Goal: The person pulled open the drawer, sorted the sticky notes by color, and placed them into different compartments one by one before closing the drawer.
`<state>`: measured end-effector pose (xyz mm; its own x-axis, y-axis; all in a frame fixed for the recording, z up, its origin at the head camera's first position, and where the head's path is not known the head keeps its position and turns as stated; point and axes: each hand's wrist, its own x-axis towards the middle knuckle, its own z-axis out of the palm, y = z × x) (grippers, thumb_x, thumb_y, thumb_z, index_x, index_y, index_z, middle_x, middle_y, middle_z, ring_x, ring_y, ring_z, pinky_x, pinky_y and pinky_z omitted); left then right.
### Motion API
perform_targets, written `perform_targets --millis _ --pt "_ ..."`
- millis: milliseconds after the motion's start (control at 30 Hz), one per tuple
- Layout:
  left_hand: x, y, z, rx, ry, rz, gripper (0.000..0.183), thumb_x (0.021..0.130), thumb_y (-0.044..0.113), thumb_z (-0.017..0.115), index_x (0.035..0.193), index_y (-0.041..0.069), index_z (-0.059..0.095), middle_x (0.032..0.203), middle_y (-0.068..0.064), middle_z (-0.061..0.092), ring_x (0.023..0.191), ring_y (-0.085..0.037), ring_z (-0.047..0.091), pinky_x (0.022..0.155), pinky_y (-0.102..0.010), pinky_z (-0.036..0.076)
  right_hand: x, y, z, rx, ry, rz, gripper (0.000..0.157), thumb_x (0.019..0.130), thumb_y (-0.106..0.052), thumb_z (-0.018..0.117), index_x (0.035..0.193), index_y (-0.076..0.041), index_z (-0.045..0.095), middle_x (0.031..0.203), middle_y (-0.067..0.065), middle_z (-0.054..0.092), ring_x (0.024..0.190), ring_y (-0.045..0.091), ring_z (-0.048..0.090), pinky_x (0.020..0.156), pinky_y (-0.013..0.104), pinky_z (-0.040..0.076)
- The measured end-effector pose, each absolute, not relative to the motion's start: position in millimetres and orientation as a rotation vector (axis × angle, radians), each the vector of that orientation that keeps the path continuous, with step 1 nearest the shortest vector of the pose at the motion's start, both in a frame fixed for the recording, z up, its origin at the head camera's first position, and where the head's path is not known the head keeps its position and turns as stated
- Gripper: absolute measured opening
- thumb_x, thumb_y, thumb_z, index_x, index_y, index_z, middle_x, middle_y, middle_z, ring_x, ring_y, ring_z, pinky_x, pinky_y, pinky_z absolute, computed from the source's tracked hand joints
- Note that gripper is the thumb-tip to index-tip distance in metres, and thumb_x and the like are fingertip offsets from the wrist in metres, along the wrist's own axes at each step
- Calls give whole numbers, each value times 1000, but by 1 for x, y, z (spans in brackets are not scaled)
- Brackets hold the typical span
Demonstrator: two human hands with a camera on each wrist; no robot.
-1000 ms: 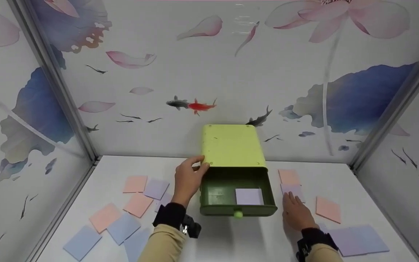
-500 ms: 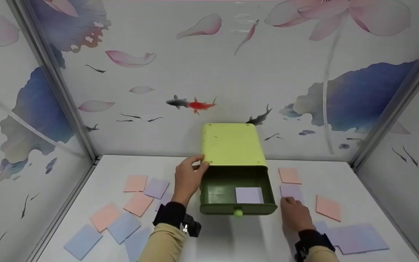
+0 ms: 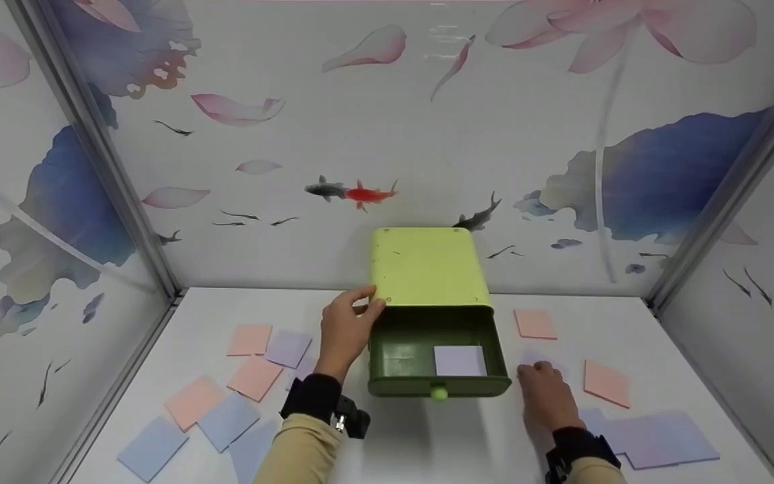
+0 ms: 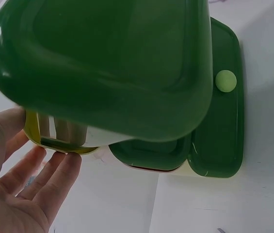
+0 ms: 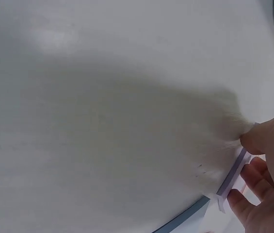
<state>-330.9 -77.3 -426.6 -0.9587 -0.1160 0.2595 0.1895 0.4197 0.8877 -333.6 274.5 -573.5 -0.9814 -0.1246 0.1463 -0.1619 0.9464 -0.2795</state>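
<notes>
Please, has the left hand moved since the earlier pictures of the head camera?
No. In the head view, the left hand shows no clear shift against the red fish printed on the wall.

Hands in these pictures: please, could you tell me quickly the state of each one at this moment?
Left hand: closed, holding the lime-green box at its front left edge.
Right hand: closed, pinching a purple card.

Dimly lit, greyish; shows faint glare high on the back wall [image 3: 427,148], casts soft shadows across the worktop [image 3: 427,444].
</notes>
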Motion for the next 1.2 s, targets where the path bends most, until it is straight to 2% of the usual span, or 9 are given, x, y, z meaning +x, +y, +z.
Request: perform_targets --millis 100,167,367,467,600,767,867,1067,1200 --pt "-330 -78 -427 -68 -2393 -1559 36 93 28 67 126 14 65 131 -7 63 110 -27 67 87 -37 57 -335 280 -573 185 -2941 510 16 94 -4 59 108 2 63 124 33 56 113 52 52 89 62 48" --pt "-330 -78 -428 -70 -2388 -1563 36 93 28 67 126 14 65 131 -7 63 110 -27 68 87 -37 57 -336 284 -574 157 -2948 511 17 92 -6 61 107 3 61 127 34 54 115 53 50 90 63 47" --pt "-330 -77 -429 -81 -2382 -1575 36 93 28 66 126 13 65 131 -8 63 110 -27 67 87 -37 57 -336 293 -570 71 -3055 387 37 87 -15 71 115 4 56 113 27 60 101 47 55 81 60 49" --pt "-330 -77 -430 -81 -2382 -1566 35 94 27 66 126 14 65 131 -8 63 110 -28 67 86 -37 57 -339 293 -565 43 -3133 361 59 82 -26 77 124 8 52 120 33 57 107 51 52 85 64 47" --pt "-330 -78 -430 -75 -2382 -1556 35 93 27 66 126 13 66 130 -8 64 110 -27 67 86 -37 57 -342 291 -560 -9 -3253 368 80 74 -39 82 125 14 51 115 35 54 106 50 51 90 65 44" --pt "-330 -78 -430 -73 -2373 -1580 36 93 26 67 126 13 65 131 -8 63 110 -27 67 86 -37 57 -341 288 -557 -34 -3244 520 84 66 -38 88 121 14 52 113 32 52 104 44 52 90 60 46" --pt "-330 -77 -430 -91 -2364 -1586 35 94 25 66 126 12 65 131 -9 63 110 -28 67 87 -38 57 -340 289 -554 -35 -3209 596 82 65 -33 90 121 13 51 111 29 54 101 40 55 88 56 48" --pt "-330 -76 -430 -91 -2353 -1578 35 93 24 67 125 10 66 129 -11 64 109 -30 67 86 -39 57 -338 290 -543 -53 -3152 636 50 75 -19 82 109 7 55 94 18 64 81 27 59 73 46 50" --pt "-330 -76 -430 -75 -2359 -1573 35 93 25 67 125 11 66 129 -11 64 109 -29 67 85 -38 57 -335 292 -535 -44 -3114 708 47 80 -12 75 117 2 50 95 19 67 76 25 61 63 40 49"
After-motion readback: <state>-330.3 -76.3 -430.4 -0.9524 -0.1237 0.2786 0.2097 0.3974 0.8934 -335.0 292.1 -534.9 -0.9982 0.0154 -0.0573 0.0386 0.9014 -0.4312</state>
